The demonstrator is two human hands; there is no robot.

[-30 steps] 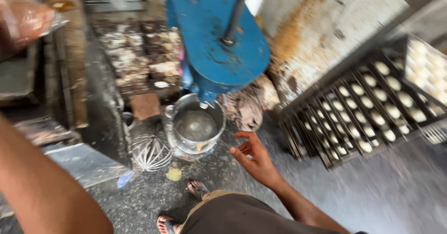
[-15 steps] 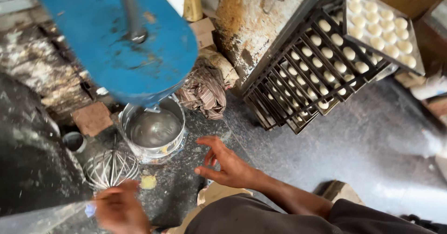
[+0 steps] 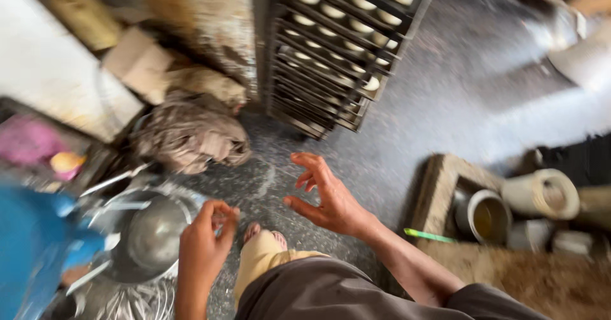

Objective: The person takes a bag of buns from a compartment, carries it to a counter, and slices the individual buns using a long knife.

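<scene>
At the far left stands a blue machine (image 3: 28, 250), blurred, and just beside it a round metal mixing bowl (image 3: 149, 234) sits low near the floor, with a wire whisk (image 3: 137, 301) lying below it at the bottom edge. The person's left hand (image 3: 205, 238) hangs right at the bowl's rim, its fingers (image 3: 219, 213) loosely curled toward one another and holding nothing; whether they touch the rim I cannot tell. Behind the bowl a crumpled brown cloth (image 3: 191, 132) is heaped against the stained wall. Below the hands, a sandalled foot (image 3: 264, 236) shows on the speckled grey floor (image 3: 420, 116). The right hand (image 3: 324, 196) hovers over that floor, palm turned leftward, fingers (image 3: 312, 162) spread apart and empty, well clear of the bowl. Further back, a dark rack of trays (image 3: 331, 59) leans by the wall, its cups filled with pale rounds of dough. To the right, a metal can (image 3: 487, 215) holding yellowish liquid stands in a low stone-edged recess, and a pale rolled bundle (image 3: 541, 193) lies just beside it, all of it smeared by motion.
</scene>
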